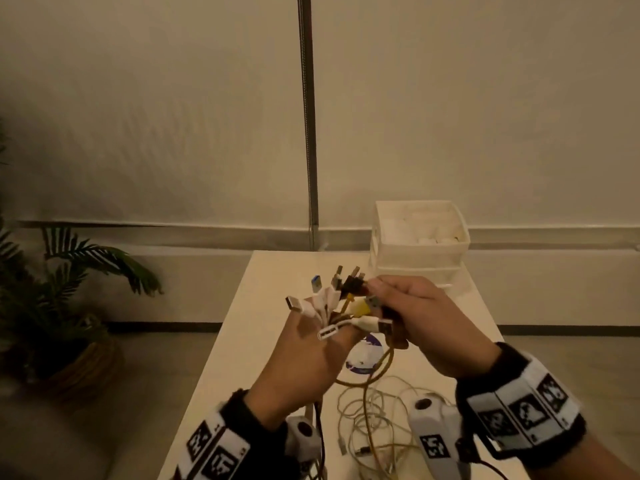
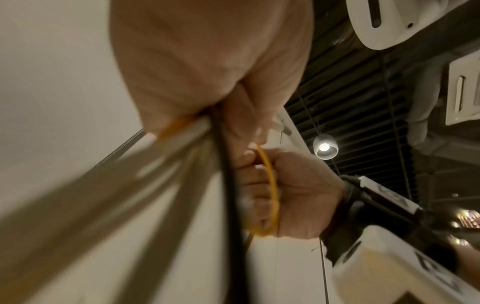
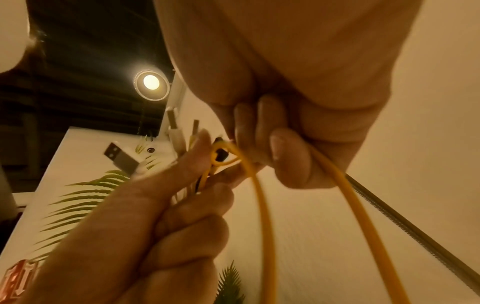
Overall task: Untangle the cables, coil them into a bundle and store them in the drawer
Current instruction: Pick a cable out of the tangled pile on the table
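Note:
Over the white table (image 1: pixel 277 271), my left hand (image 1: pixel 332 336) grips a bunch of cables (image 1: pixel 332 299) just below their USB plugs, which fan out above the fist in white, black and yellow. My right hand (image 1: pixel 381 301) meets it from the right, fingers curled round the yellow cable (image 3: pixel 262 205) close to the plugs. Seen from the right wrist, the yellow cable forms a small loop (image 3: pixel 223 156) between the two hands. The cables hang from my left fist (image 2: pixel 207 61) down to a loose tangle (image 1: pixel 374 420) on the table. The white drawer unit (image 1: pixel 419 258) stands at the far right.
The unit's top tray (image 1: pixel 460 226) holds pale items. A round printed disc (image 1: pixel 363 358) lies on the table under the hands. A potted plant (image 1: pixel 69 289) stands on the floor to the left. Behind the table, a metal pole (image 1: pixel 308 116) runs up the wall.

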`<state>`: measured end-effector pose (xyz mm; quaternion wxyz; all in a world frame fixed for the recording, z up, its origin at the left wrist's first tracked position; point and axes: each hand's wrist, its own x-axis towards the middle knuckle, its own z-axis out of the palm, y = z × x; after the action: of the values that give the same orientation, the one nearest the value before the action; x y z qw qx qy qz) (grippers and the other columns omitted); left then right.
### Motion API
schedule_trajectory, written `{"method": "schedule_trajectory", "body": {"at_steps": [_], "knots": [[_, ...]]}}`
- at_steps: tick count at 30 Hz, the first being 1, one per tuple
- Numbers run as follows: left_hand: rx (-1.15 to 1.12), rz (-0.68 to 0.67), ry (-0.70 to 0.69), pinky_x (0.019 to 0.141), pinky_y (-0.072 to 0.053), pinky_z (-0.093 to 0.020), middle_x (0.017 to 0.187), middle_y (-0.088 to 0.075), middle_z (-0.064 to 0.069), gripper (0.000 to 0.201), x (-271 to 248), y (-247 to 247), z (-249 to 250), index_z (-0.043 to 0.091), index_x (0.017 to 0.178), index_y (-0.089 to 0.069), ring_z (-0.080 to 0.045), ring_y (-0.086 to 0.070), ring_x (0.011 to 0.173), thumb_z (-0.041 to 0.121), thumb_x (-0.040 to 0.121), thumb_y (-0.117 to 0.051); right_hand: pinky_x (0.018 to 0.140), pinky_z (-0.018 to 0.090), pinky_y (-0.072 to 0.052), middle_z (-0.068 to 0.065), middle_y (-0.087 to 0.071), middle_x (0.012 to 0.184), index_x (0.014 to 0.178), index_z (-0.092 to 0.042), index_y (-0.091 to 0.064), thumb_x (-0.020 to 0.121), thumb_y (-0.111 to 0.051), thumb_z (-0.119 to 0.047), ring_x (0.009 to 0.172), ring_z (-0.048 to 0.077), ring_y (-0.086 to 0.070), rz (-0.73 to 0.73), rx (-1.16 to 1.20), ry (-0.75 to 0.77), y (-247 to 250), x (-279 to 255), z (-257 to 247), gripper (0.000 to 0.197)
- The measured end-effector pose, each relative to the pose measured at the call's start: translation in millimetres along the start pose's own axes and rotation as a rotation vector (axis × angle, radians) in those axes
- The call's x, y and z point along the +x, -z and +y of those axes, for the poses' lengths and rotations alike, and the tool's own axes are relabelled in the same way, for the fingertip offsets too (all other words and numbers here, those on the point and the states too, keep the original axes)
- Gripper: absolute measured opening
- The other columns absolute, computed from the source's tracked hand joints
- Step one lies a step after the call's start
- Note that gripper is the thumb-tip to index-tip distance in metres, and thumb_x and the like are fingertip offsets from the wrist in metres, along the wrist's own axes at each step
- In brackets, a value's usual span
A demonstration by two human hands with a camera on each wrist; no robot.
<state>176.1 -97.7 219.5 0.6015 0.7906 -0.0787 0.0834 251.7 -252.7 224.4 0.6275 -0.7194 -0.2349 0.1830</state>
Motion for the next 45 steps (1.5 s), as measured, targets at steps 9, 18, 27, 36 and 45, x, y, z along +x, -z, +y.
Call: {"method": "schedule_trajectory", "body": {"at_steps": [9, 18, 27, 36, 45], "knots": [[-0.346, 0.287, 0.133, 0.042, -0.016, -0.022, 0.049, -0.026, 0.008, 0.027, 9.2, -1.6, -19.5, 0.005, 0.086, -0.064, -0.007, -0.021, 0.041, 0.027, 0.098, -0.053, 0.057, 0.028, -0.042, 0.003, -0.046, 0.051, 0.071, -0.017, -0.064, 0.100, -0.043, -0.031, 0.049, 0.018, -0.041, -0.005, -0.064, 0.043, -11.9, -14.0, 11.4, 0.039], [-0.521, 0.872, 0.199, 0.030, -0.020, -0.013, 0.038, -0.030, 0.010, 0.028, 14.9, 100.9, -25.5, 0.026, 0.070, -0.048, -0.001, -0.025, 0.030, 0.023, 0.096, -0.058, 0.050, 0.029, -0.024, 0.004, -0.035, 0.052, 0.070, -0.006, -0.060, 0.100, -0.044, -0.021, 0.048, 0.017, -0.027, 0.131, -0.101, -0.221, 24.8, -55.1, 59.2, 0.037], [0.363, -0.068, -0.155, 0.052, -0.033, -0.003, 0.062, -0.061, 0.030, 0.024, -19.5, -1.5, 10.2, 0.025, 0.077, -0.069, 0.010, -0.054, 0.057, 0.005, 0.090, -0.062, 0.047, 0.025, -0.022, -0.012, -0.039, 0.047, 0.070, -0.013, -0.070, 0.095, -0.052, -0.014, 0.047, 0.009, -0.027, -0.042, -0.195, -0.084, -14.1, -40.6, 7.6, 0.031], [0.386, 0.034, -0.151, 0.049, -0.033, -0.004, 0.057, -0.057, 0.036, 0.042, -15.7, 4.1, -2.9, 0.029, 0.063, -0.061, 0.007, -0.055, 0.057, -0.005, 0.086, -0.053, 0.048, 0.027, -0.019, 0.006, -0.036, 0.051, 0.074, -0.010, -0.070, 0.100, -0.045, -0.022, 0.046, 0.014, -0.024, -0.126, 0.072, -0.129, -13.1, -44.4, 6.2, 0.038], [-0.513, 0.596, 0.231, 0.034, -0.019, -0.015, 0.046, -0.027, 0.010, 0.022, -4.4, 86.6, -30.5, 0.021, 0.099, -0.067, -0.004, -0.022, 0.036, 0.036, 0.097, -0.051, 0.049, 0.031, -0.014, 0.003, -0.030, 0.051, 0.076, -0.006, -0.062, 0.091, -0.054, -0.032, 0.050, 0.019, -0.014, -0.058, 0.200, -0.177, 17.8, -63.7, 24.0, 0.031]]}}
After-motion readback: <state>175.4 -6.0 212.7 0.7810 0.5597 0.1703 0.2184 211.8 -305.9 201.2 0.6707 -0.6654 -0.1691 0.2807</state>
